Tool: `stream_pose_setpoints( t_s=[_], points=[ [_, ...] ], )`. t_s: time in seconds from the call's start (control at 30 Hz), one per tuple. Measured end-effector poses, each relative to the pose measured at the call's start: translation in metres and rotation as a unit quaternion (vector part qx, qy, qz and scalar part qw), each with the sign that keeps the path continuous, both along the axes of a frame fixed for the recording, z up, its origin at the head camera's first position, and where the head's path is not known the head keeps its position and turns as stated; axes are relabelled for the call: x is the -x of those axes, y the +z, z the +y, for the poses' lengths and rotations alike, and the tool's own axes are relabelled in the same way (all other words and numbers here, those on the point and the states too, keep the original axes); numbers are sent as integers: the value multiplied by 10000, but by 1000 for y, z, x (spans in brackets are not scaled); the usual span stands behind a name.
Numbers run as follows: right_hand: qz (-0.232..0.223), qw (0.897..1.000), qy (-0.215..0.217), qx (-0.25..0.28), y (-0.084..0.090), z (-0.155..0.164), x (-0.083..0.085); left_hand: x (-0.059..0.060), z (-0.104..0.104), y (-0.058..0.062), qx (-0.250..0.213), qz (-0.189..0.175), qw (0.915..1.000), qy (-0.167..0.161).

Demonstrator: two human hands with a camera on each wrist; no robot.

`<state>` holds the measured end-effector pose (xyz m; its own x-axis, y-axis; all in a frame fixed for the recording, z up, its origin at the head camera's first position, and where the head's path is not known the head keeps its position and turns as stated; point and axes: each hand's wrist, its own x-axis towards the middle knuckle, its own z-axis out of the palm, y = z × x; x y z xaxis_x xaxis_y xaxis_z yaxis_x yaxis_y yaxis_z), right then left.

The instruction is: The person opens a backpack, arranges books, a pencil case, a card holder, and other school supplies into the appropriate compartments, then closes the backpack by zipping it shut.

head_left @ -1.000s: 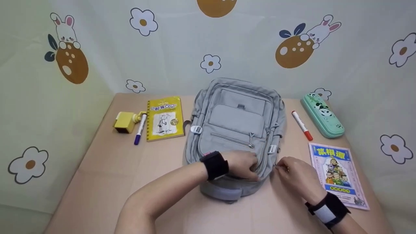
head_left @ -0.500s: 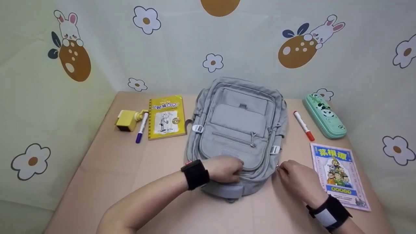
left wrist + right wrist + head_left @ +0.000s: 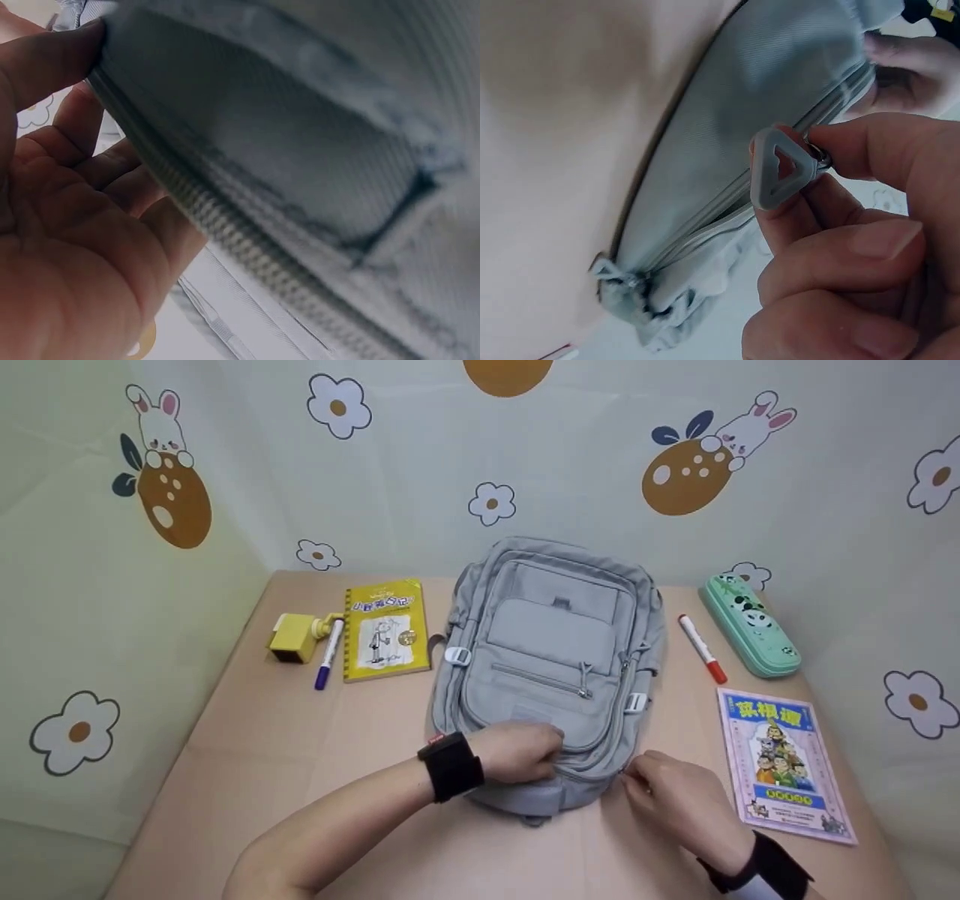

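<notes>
A grey backpack (image 3: 551,660) lies flat in the middle of the table, front pockets up. My left hand (image 3: 529,751) grips its near edge, thumb (image 3: 52,64) on top and the other fingers (image 3: 112,176) curled under the fabric beside the zipper teeth (image 3: 247,255). My right hand (image 3: 637,781) is at the near right corner of the bag. In the right wrist view it pinches a grey triangular zipper pull (image 3: 778,171) against the backpack (image 3: 765,105).
Left of the bag lie a yellow book (image 3: 386,630), a purple-capped marker (image 3: 328,654) and a small yellow block (image 3: 294,637). On the right are a red-capped marker (image 3: 701,649), a green pencil case (image 3: 750,622) and a pink book (image 3: 784,765). Patterned walls close three sides.
My right hand has moved from the bag's right side toward the near corner, along the zipper. My left hand slid left along the near edge, then stayed put.
</notes>
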<state>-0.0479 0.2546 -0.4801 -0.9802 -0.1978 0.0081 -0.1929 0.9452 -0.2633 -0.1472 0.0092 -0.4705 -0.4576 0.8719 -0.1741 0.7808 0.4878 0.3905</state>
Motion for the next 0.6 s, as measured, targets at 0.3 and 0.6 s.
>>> stream_pose_setpoints(
  t_s=[0.3,0.6],
  points=[
    [135,9998,89,-126,2,-6,-4,3,-11,-4,-144,-142,9998,-88],
    [227,9996,54,-154,-1,-1,-4,11,-58,2,-104,-128,9998,106]
  ],
)
